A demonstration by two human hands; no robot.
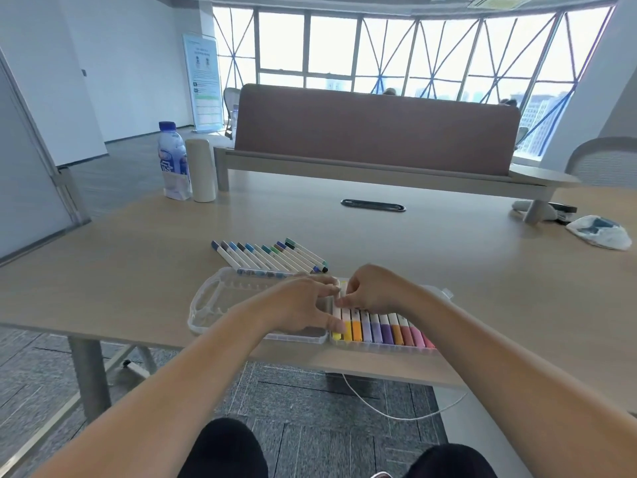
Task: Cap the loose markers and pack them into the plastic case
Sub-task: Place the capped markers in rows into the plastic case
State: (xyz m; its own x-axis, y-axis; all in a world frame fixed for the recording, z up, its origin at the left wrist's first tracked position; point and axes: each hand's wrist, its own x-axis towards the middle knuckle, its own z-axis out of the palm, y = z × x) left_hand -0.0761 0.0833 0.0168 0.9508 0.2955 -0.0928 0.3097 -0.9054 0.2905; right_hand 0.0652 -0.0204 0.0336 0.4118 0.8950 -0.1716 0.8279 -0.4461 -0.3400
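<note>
Left hand (303, 305) and right hand (375, 291) pinch a yellow marker (336, 336) into the case (210, 305); loose markers (272, 257) behind likely follow.

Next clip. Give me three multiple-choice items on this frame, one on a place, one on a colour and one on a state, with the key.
1. Where do the loose markers lie?
A. On the table, behind the plastic case
B. On the floor
C. Beside the water bottle

2. What colour is the cap of the leftmost marker packed in the case?
A. Green
B. Yellow
C. Black

3. How does the plastic case lie?
A. Shut and latched
B. Standing on edge
C. Open flat, with both halves showing

Key:
1 A: they lie in a row just beyond the case's far edge.
2 B: the yellow-capped marker lies at the left end of the packed row.
3 C: the clear lid half lies flat beside the filled half.
</note>
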